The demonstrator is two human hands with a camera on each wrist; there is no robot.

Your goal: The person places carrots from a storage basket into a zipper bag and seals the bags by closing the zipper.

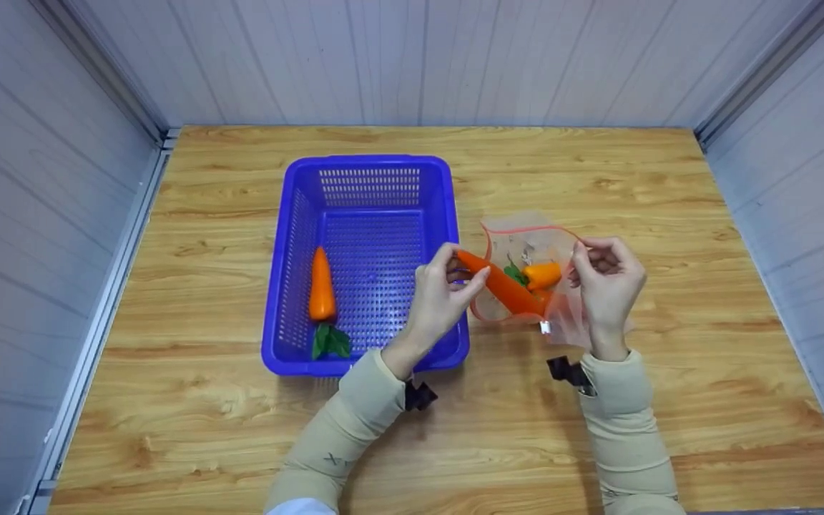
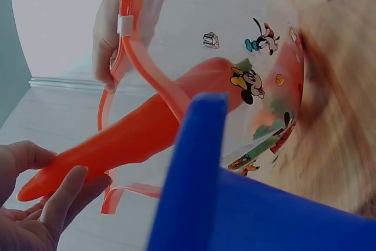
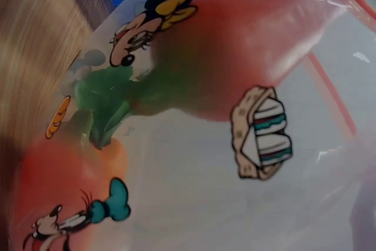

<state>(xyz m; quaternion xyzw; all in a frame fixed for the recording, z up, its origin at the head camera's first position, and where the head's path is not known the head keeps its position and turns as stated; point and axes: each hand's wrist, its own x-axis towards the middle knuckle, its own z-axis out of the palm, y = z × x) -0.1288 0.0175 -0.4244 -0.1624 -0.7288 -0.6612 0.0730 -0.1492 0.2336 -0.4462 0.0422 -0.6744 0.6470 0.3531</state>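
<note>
My left hand [image 1: 440,290] pinches the narrow tip of an orange carrot [image 1: 501,286], whose thick leafy end sits inside a clear zip bag [image 2: 194,27] printed with cartoon figures. The bag's mouth has an orange-red zip strip and a white slider [image 2: 125,26]. With thumb and fingers my right hand [image 1: 606,279] grips the bag's rim on the right, keeping the mouth spread. Inside the bag an orange pepper-like piece [image 1: 543,275] shows beside green leaves. A second carrot [image 1: 322,286] with green leaves lies in the blue basket [image 1: 280,286], along its left side.
The blue basket stands left of the bag, its right rim right beneath my left hand. In the left wrist view its blue rim [image 2: 194,163] covers part of the bag. Pale panels wall the wooden table [image 1: 727,400] at the back and both sides.
</note>
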